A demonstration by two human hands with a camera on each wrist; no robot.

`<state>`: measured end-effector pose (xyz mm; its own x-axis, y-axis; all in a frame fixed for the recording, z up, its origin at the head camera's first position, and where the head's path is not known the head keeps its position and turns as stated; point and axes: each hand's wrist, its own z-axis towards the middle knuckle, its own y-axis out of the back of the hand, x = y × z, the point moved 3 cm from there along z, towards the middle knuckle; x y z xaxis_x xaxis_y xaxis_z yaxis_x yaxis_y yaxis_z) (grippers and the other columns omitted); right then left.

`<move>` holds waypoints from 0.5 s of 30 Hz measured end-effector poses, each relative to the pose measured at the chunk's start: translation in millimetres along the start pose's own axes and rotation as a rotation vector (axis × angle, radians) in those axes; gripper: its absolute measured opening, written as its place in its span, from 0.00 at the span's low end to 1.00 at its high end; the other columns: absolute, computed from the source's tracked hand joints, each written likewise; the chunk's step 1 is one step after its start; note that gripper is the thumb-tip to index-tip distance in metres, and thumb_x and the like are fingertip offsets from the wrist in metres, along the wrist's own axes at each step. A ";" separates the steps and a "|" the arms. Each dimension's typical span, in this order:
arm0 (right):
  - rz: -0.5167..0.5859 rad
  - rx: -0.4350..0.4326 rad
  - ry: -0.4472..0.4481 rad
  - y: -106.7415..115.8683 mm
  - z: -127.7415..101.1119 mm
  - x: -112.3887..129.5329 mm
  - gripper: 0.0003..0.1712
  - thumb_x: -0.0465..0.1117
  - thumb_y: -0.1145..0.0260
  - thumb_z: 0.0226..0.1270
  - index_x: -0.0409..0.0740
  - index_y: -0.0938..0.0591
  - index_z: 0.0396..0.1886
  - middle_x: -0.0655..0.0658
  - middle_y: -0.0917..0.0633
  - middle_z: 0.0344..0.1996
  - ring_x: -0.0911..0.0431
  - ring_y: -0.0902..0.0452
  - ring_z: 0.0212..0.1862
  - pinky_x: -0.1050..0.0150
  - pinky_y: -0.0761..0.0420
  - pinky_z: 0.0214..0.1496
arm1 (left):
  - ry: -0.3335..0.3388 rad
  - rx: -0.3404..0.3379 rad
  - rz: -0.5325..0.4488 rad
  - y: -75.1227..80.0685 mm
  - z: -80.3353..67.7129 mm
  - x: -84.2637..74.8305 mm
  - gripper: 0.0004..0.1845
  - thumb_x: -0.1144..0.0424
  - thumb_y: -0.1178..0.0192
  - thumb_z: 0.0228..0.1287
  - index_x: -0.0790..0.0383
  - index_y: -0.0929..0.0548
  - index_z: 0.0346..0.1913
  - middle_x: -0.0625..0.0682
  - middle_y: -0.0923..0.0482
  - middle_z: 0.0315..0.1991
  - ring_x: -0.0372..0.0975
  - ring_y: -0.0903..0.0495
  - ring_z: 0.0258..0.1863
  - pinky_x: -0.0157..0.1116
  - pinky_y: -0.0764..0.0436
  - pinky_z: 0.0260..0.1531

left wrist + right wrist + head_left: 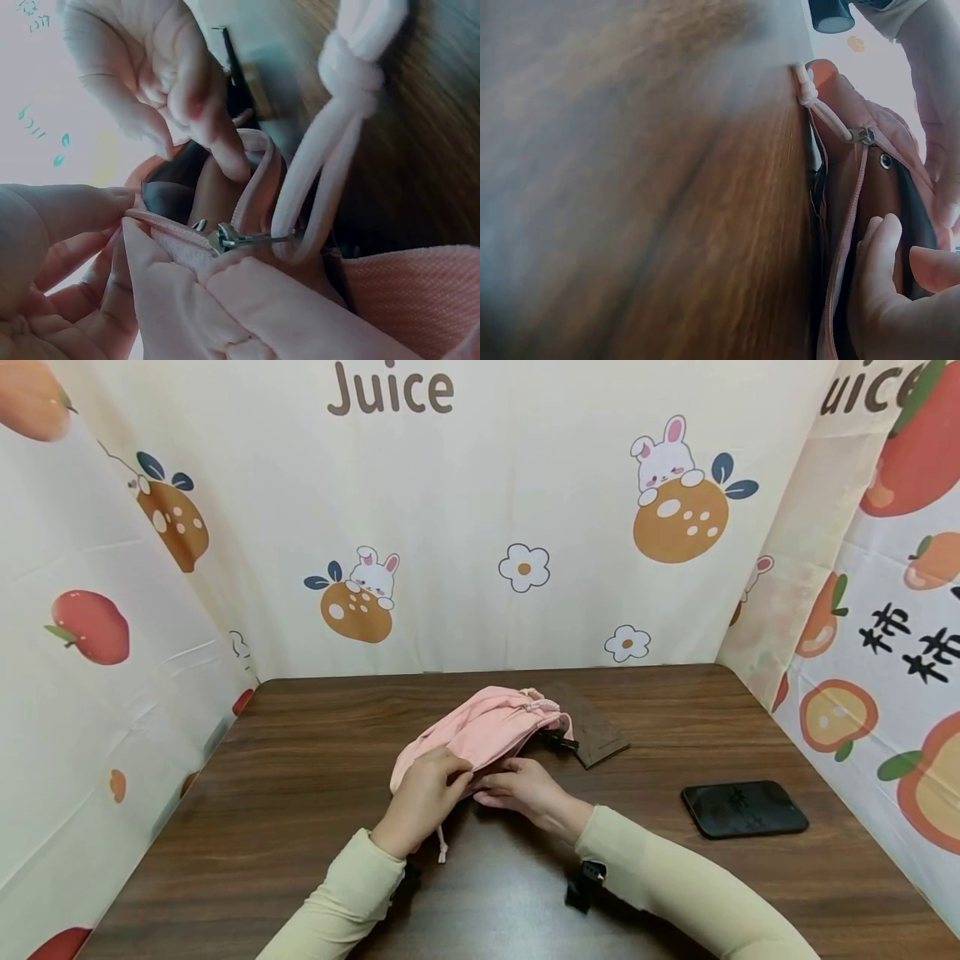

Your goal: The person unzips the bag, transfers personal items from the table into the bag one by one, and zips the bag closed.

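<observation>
A pink fabric bag point(468, 727) lies on the table with its zipped mouth facing the person. The left hand point(426, 789) pinches the edge of that mouth between thumb and fingers. Opposite it, the right hand point(531, 797) reaches in, its fingers fairly straight and its thumb apart. One finger dips inside the opening in the left wrist view. Between the two zip edges shows a smooth dark thing point(169, 196), partly hidden in the bag. A metal zip slider point(223, 238) carries a knotted pink cord point(351, 75).
Behind the bag on its right lies a flat dark brown piece point(600, 735), partly covered. A black phone point(745, 808) rests on the right of the wooden table point(300, 727). Printed curtains point(465, 510) stand along the back and both sides.
</observation>
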<state>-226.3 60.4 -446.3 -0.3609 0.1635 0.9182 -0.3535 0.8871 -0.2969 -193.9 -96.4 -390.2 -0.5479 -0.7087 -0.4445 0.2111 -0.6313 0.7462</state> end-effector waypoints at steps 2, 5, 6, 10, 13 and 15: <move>0.001 -0.004 -0.011 -1.8 2.5 -1.5 0.20 0.27 0.44 0.69 0.20 0.32 0.57 0.44 0.15 0.33 0.58 0.16 0.36 0.67 0.16 0.44 | -0.007 -0.006 -0.008 0.9 0.3 -0.7 0.03 0.70 0.32 0.57 0.59 0.12 0.33 0.46 0.17 0.31 0.36 0.18 0.34 0.35 0.19 0.38; -0.002 -0.018 -0.022 -5.6 7.2 -3.3 0.20 0.27 0.42 0.68 0.20 0.30 0.57 0.45 0.15 0.32 0.59 0.16 0.36 0.68 0.16 0.44 | -0.016 -0.016 -0.024 2.3 0.4 -2.0 0.03 0.70 0.32 0.57 0.60 0.12 0.33 0.47 0.16 0.32 0.38 0.17 0.36 0.37 0.19 0.40; -0.001 -0.024 -0.026 -7.0 8.5 -3.6 0.20 0.27 0.42 0.68 0.20 0.30 0.57 0.45 0.15 0.32 0.59 0.17 0.35 0.68 0.16 0.44 | -0.017 -0.018 -0.030 2.6 0.5 -2.4 0.03 0.70 0.32 0.57 0.59 0.12 0.34 0.48 0.16 0.32 0.38 0.17 0.36 0.37 0.19 0.40; 0.012 -0.048 -0.015 -12.0 11.7 -2.4 0.20 0.27 0.41 0.66 0.22 0.29 0.56 0.46 0.16 0.34 0.59 0.17 0.36 0.67 0.16 0.44 | -0.012 -0.025 -0.043 3.3 0.5 -3.2 0.03 0.69 0.32 0.58 0.60 0.12 0.34 0.48 0.16 0.33 0.38 0.17 0.36 0.37 0.18 0.40; 0.043 -0.070 0.014 -15.1 12.6 -0.5 0.21 0.26 0.41 0.66 0.23 0.29 0.57 0.45 0.18 0.39 0.58 0.18 0.38 0.65 0.16 0.46 | -0.012 -0.034 -0.041 3.9 0.7 -4.4 0.02 0.69 0.32 0.58 0.60 0.11 0.34 0.47 0.16 0.32 0.38 0.17 0.36 0.37 0.18 0.40; 0.066 -0.086 0.039 -16.5 12.6 0.4 0.22 0.24 0.42 0.65 0.23 0.31 0.58 0.43 0.19 0.43 0.57 0.18 0.40 0.64 0.16 0.48 | -0.016 -0.037 -0.041 4.3 0.7 -5.7 0.02 0.69 0.32 0.58 0.60 0.11 0.33 0.47 0.16 0.32 0.38 0.17 0.36 0.37 0.18 0.40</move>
<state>-231.5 40.4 -444.4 -0.3469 0.2383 0.9071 -0.2538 0.9073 -0.3353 -190.5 -94.9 -384.2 -0.5695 -0.6772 -0.4658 0.2181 -0.6709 0.7087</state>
